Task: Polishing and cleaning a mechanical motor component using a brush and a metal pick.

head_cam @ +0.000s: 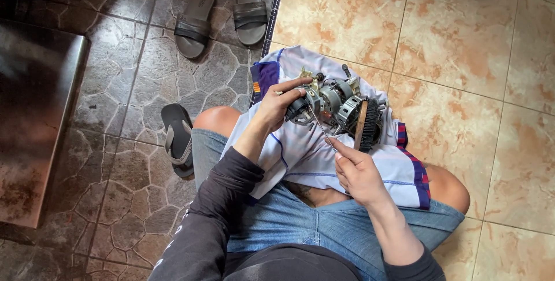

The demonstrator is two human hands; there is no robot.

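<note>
Sat low on the tiled floor [462, 32], knees apart, with a white cloth [300, 154] with blue trim spread across the lap over denim shorts [289, 217]. Probably laid there to keep grime off the legs and to catch anything small that dropped.

Rested the motor assembly [332, 99], a cluster of grey metal housings and windings, on that cloth between the knees, near the far edge of the lap. Gripped its near, dark end with the left hand [280, 104], fingers [295, 93] clenched around it, seemingly to steady it and tilt it towards the eye.

Pinched a thin metal tool [321, 128] in the right hand [358, 171], fingers closed on its lower end, shaft slanting up and left so that the tip met the motor just beside the left hand. Looked like a hold chosen for fine prodding rather than force.

Left a wooden-backed brush [365, 124] on edge against the right side of the motor, touching it, bristles outward, close at hand.

Saw no box, tray or bowl in view; only the cloth served as a catch-all, carrying the motor and brush.

Off to the left: a pair of sandals [222, 12] well apart from the work, a lone sandal [178, 139] just beside the left knee, and a dull metal sheet [34, 113] at the frame edge.
</note>
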